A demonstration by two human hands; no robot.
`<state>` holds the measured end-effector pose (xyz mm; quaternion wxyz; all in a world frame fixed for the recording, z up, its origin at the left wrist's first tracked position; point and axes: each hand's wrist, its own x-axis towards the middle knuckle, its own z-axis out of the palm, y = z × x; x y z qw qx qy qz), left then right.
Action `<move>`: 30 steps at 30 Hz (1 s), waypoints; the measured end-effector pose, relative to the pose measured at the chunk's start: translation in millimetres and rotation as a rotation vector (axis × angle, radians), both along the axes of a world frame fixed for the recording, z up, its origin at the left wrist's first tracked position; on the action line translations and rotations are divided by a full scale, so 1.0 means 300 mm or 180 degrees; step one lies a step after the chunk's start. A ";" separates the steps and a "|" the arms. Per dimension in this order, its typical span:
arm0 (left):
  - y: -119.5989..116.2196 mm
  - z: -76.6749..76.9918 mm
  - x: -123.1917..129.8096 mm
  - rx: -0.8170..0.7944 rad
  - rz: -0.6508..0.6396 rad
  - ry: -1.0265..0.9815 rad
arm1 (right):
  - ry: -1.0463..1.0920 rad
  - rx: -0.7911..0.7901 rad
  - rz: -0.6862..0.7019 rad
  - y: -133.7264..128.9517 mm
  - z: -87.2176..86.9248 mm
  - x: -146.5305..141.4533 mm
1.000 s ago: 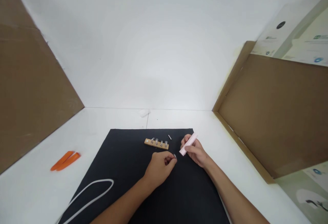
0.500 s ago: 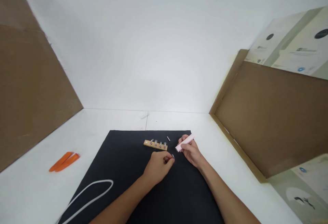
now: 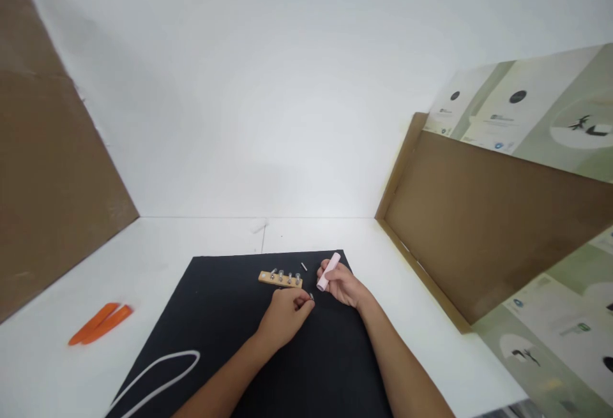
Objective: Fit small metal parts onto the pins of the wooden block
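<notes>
Pink tube point(image 3: 328, 272) swung toward 12 o'clock, fingers wrapped round it in right hand point(image 3: 341, 285); left hand point(image 3: 283, 317) pinches small metal part point(image 3: 311, 296) tight at fingertips, just off bolted wooden bar point(image 3: 280, 279).

Wood bar point(image 3: 269, 277), shiny metal bolts point(image 3: 285, 276); matt blk cloth point(image 3: 230, 303); smooth pink plastic stick point(image 3: 328, 271).

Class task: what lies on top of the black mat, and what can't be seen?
On the black mat lie a wooden strip with bolts, a small pin and a white cord; the left hand and right hand reach over it. Anything beneath the mat is covered.
</notes>
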<state>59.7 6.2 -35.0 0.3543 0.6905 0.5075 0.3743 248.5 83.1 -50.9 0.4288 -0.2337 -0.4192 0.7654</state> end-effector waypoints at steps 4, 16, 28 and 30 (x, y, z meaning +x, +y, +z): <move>0.000 -0.003 0.002 -0.0014 -0.0012 -0.0007 | 0.0132 0.0071 -0.0112 0.002 0.002 0.003; -0.001 0.008 0.002 -0.0131 0.0017 0.0060 | -0.0038 0.0528 -0.0602 -0.012 0.029 -0.039; -0.004 0.027 0.005 -0.0112 -0.0100 0.0065 | -0.0208 0.0509 -0.0258 -0.018 0.034 -0.047; -0.003 0.026 0.004 -0.0109 -0.0119 0.0057 | -0.0166 0.0472 -0.0191 -0.014 0.031 -0.044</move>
